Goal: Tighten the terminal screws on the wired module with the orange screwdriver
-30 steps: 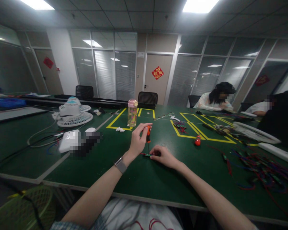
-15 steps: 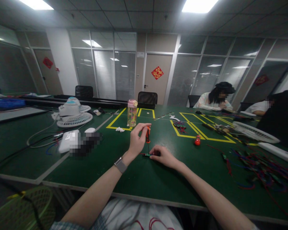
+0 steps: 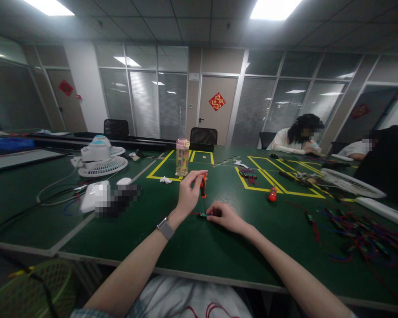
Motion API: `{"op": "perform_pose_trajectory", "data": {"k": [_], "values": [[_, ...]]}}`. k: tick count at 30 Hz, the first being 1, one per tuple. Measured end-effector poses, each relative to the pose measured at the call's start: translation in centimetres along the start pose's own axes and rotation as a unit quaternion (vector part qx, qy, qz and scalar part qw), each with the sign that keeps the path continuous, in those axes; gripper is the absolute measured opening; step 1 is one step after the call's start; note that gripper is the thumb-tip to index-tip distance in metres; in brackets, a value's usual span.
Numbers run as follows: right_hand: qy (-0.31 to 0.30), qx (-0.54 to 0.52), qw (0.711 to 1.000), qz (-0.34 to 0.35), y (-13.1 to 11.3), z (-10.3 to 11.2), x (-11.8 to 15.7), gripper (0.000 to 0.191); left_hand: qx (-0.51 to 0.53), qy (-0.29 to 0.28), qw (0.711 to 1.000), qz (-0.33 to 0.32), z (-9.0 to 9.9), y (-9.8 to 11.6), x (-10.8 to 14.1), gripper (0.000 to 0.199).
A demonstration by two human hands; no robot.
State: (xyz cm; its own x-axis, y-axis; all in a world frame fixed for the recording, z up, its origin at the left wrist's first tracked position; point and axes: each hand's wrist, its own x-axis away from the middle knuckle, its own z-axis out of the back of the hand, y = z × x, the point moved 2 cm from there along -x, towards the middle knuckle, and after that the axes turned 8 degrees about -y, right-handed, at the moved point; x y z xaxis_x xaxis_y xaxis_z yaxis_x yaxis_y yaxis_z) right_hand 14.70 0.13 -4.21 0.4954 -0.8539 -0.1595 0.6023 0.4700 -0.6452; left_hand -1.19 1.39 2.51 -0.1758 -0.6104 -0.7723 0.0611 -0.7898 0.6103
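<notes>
My left hand [image 3: 189, 189], with a watch on its wrist, is closed around the top of an orange and black screwdriver [image 3: 203, 186]. The screwdriver stands nearly upright, its thin shaft pointing down to a small green circuit board [image 3: 203, 215] on the table. My right hand [image 3: 226, 216] pinches the right end of that board and holds it against the tabletop. A red wire sticks out at the board's left end. Whether the tip touches a screw is too small to tell.
Right on the green table [image 3: 199, 251] lies a tangle of wired boards [image 3: 361, 234]; a red-orange object [image 3: 272, 194] is nearer. A bottle [image 3: 182, 158] stands beyond my left hand. White fans [image 3: 101, 157] and cables are left. Another person [image 3: 296, 134] sits across the table.
Both hands keep nearly the same place and grip. The screwdriver handle leans very slightly differently; otherwise only a small camera shift shows.
</notes>
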Motion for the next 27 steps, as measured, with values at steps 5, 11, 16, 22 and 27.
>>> {"op": "perform_pose_trajectory", "data": {"k": [5, 11, 16, 22, 27], "values": [[-0.002, 0.000, 1.000, -0.001, -0.31, 0.07, 0.01, 0.007, -0.017, 0.014, 1.000, -0.022, 0.18, 0.30, -0.05, 0.019], [-0.002, -0.003, 1.000, 0.004, -0.18, 0.06, 0.08, 0.007, -0.022, 0.033, 0.999, -0.013, 0.44, 0.20, -0.30, 0.010], [-0.002, -0.005, 1.000, 0.008, -0.08, 0.05, 0.11, 0.007, 0.034, -0.024, 0.999, 0.017, 0.15, -0.01, -0.28, 0.022], [-0.004, 0.000, 1.000, -0.001, -0.37, 0.14, 0.09, 0.007, 0.032, -0.025, 0.999, 0.001, 0.01, 0.34, -0.16, 0.017], [-0.006, -0.006, 1.000, -0.004, -0.25, 0.07, 0.05, 0.008, 0.022, -0.011, 1.000, 0.017, 0.06, 0.22, -0.34, 0.016]]}}
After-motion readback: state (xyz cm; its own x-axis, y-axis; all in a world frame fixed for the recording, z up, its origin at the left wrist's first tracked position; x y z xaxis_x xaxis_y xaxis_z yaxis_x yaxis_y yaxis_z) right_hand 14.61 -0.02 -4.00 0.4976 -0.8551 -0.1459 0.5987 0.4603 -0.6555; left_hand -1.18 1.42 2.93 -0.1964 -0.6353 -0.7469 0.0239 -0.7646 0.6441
